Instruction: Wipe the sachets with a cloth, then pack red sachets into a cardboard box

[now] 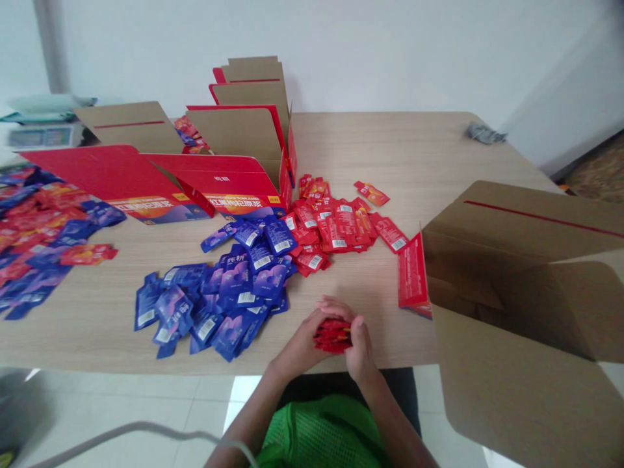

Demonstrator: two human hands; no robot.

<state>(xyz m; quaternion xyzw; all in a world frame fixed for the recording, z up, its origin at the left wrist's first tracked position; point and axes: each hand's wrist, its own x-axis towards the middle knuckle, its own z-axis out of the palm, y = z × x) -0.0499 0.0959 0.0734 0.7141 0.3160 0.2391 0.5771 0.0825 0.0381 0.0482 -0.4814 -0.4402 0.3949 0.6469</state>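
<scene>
Close to the table's front edge, my left hand point(306, 335) and my right hand point(360, 348) are cupped around a stack of red sachets point(332, 335). Both hands press the stack from its two sides, with the fingers curled over its far end. A loose pile of red sachets point(336, 224) lies beyond my hands, with a few strays at its right. To the left of my hands spreads a pile of blue sachets point(234, 279), some with barcodes facing up.
Several open red cartons point(244, 166) stand at the back left. A large open carton point(507, 338) with raised flaps occupies the right side. Mixed red and blue sachets point(39, 227) cover the far left. A grey crumpled cloth point(486, 133) lies at the back right corner.
</scene>
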